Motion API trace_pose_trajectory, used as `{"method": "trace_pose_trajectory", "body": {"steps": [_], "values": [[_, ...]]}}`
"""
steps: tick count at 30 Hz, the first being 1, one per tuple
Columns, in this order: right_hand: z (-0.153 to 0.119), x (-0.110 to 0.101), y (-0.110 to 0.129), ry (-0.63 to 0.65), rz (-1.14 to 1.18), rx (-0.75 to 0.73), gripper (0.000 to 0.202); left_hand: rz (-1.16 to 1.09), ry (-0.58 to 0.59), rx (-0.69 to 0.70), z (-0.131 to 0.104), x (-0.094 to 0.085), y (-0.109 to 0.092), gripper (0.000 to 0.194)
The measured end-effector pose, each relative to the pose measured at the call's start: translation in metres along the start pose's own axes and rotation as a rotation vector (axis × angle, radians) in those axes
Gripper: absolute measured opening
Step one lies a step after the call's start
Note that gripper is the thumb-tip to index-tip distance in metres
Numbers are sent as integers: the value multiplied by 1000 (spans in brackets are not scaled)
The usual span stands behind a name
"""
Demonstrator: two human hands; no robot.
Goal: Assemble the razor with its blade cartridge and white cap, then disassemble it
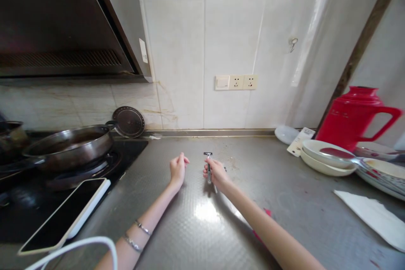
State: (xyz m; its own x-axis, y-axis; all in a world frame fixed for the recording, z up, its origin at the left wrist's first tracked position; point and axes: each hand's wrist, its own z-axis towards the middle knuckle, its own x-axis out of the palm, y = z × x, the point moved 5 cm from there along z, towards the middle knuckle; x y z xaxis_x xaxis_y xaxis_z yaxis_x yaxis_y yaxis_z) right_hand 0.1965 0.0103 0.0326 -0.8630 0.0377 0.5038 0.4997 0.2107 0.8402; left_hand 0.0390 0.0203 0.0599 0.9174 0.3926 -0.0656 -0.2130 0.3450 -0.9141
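One razor (209, 177) in gripping right hand (218, 173), head uppermost, long axis near-vertical in view

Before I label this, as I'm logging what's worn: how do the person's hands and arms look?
The left hand and right hand are gloveless, and no sleeves show. The left forearm wears two silvery bracelets: a slimmer one nearer the hand and a chunkier one further up. The right forearm shows none.

2 bare forearms (157, 209) stretched forward; the bare left hand (178, 168) curled loosely, the bare right hand (216, 173) closed firmly.
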Motion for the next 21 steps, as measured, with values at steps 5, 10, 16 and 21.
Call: {"method": "trace_pose_trajectory", "body": {"steps": [5, 10, 16, 21], "values": [[14, 7, -10, -32, 27, 66, 12, -76, -53, -103, 7, -6, 16, 42], [20, 13, -13, 5, 86, 158, 20, -95, -66, -141, 7, -7, 22, 38], [28, 14, -18, 37, 133, 265, 37, -110, -56, -145, 8, -6, 27, 36], [42, 14, -18, 5, 122, 305, 37, -93, -57, -143, 8, -6, 28, 36]]}}
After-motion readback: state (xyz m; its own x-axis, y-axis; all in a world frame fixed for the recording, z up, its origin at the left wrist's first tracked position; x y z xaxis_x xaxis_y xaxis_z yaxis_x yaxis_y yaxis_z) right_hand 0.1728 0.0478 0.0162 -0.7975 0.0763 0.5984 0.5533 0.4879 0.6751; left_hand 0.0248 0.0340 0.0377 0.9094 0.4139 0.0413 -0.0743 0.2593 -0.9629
